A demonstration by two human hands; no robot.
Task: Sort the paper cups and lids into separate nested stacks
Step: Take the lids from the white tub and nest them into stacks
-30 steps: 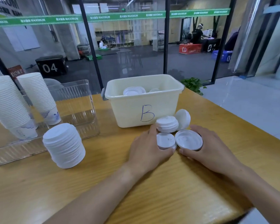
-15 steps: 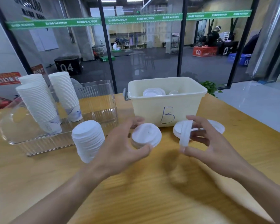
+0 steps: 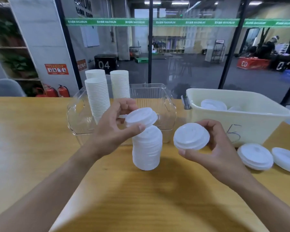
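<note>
**A:** What do the hands have hold of?

**B:** The left hand (image 3: pixel 114 129) pinches a white lid (image 3: pixel 141 118) between thumb and curled fingers, tilted, right above the tall lid stack (image 3: pixel 147 149) that stands near the middle of the bench (image 3: pixel 40 139). Whether that lid touches the top of the stack, I cannot tell. The right hand (image 3: pixel 219 148) grips a second lid (image 3: pixel 191 136), fingers curled round its far rim and thumb under its near rim, held in the air just to the right of the stack.

**A:** And the rest of the lids?

**B:** Two loose lids (image 3: pixel 255 156) lie on the bench near its right edge, side by side, in front of the cream tub (image 3: pixel 251 124), which has a blue handwritten mark on its front wall. More lids in the tub (image 3: pixel 213 104) show over its rim.

**A:** The cups?

**B:** Three nested cup stacks (image 3: pixel 97 96) stand upright in the clear plastic bin (image 3: pixel 170 114) toward the far edge of the bench, behind the left hand. The bin sits just beyond the lid stack, to the left of the cream tub.

**A:** Anything past the bench?

**B:** A glass wall with a green strip across it, and beyond it a black box marked 04 (image 3: pixel 105 64).
</note>
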